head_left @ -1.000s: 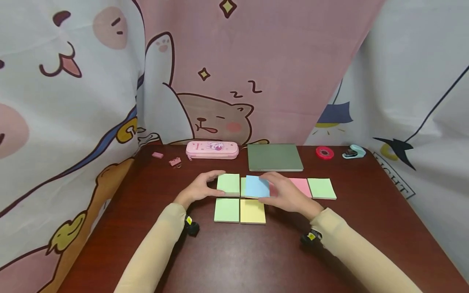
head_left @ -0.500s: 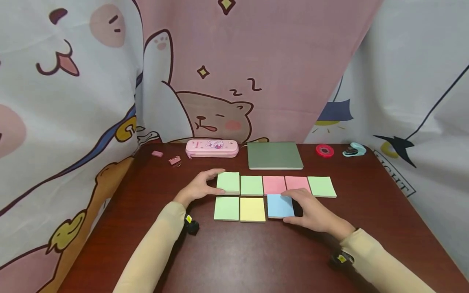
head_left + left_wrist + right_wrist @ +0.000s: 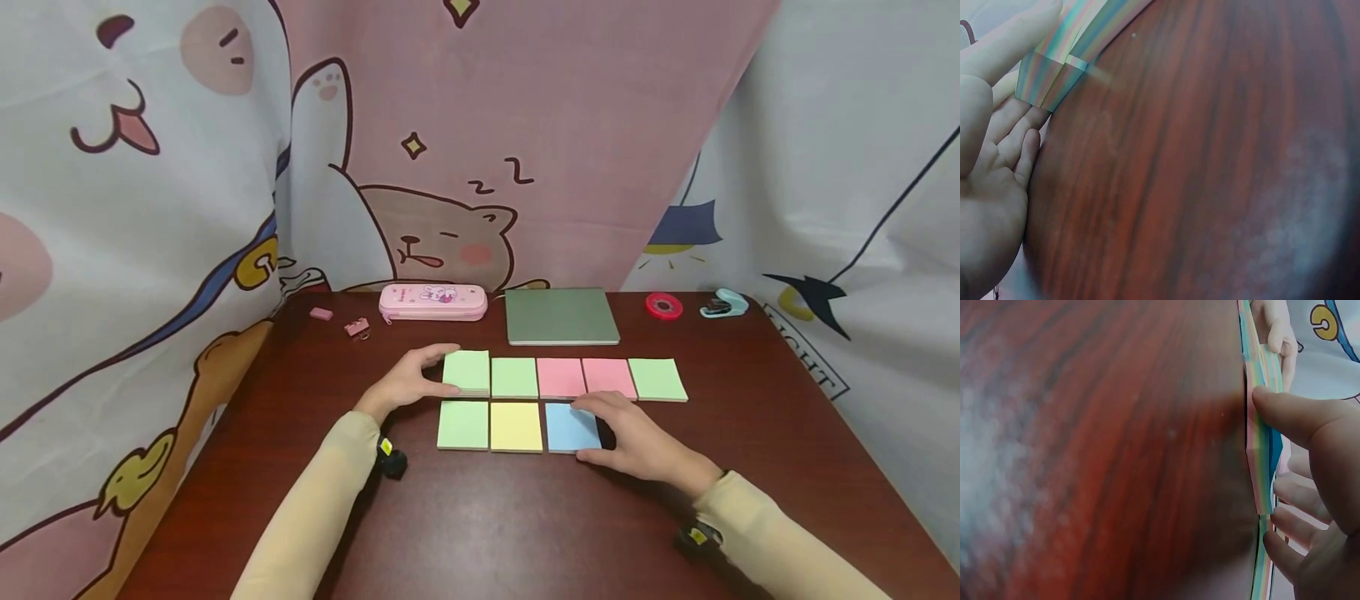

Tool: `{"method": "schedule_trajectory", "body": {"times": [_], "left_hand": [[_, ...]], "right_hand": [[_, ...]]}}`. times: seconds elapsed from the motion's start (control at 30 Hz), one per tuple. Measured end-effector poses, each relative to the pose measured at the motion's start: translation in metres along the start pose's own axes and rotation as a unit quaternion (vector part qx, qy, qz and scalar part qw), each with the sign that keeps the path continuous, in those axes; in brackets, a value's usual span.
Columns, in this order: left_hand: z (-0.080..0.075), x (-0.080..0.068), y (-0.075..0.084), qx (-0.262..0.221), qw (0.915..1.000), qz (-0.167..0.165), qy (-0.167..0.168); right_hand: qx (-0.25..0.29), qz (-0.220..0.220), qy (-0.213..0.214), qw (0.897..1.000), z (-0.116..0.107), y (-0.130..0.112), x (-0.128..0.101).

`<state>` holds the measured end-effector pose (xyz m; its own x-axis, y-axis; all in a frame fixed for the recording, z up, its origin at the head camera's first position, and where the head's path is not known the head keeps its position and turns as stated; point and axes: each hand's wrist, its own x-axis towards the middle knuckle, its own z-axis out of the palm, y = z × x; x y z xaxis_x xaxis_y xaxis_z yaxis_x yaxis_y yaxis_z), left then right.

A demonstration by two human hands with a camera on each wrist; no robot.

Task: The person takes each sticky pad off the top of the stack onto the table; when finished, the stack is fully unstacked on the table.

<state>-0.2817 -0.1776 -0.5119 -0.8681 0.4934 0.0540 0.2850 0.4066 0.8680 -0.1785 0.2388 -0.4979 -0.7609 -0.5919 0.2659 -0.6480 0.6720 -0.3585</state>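
Square sticky note pads lie in two rows on the table. My left hand (image 3: 405,382) holds the thicker light green pad (image 3: 467,370) at the back row's left end, thumb at its near edge and fingers at its far edge. Right of it come a green pad (image 3: 514,378), two pink pads (image 3: 560,378) and another green pad (image 3: 657,380). In the front row are a green pad (image 3: 462,426), a yellow pad (image 3: 515,427) and a blue pad (image 3: 570,427). My right hand (image 3: 641,440) pinches the blue pad at its right side. The right wrist view shows the thumb (image 3: 1297,415) against striped pad edges.
Along the table's back edge are a pink eraser-like block (image 3: 321,314), a pink binder clip (image 3: 357,327), a pink pencil case (image 3: 433,302), a green notebook (image 3: 562,317), a red tape roll (image 3: 663,306) and a light blue dispenser-like item (image 3: 724,303). Printed cloth hangs behind.
My right hand has carried the blue pad from above the back row, right and toward me, down to the front row beside the yellow pad. My left hand has stayed in place.
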Motion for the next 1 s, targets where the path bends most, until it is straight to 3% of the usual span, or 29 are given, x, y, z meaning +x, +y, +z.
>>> {"method": "schedule_trajectory", "body": {"times": [0.8, 1.0], "left_hand": [[0.0, 0.0, 0.0, -0.007, 0.9999, -0.008, 0.004], [0.0, -0.001, 0.001, -0.006, 0.9999, -0.008, 0.001]], "right_hand": [[0.005, 0.001, -0.001, 1.0, 0.002, -0.003, 0.007], [0.024, 0.004, 0.021, 0.999, -0.005, -0.008, 0.013]]}}
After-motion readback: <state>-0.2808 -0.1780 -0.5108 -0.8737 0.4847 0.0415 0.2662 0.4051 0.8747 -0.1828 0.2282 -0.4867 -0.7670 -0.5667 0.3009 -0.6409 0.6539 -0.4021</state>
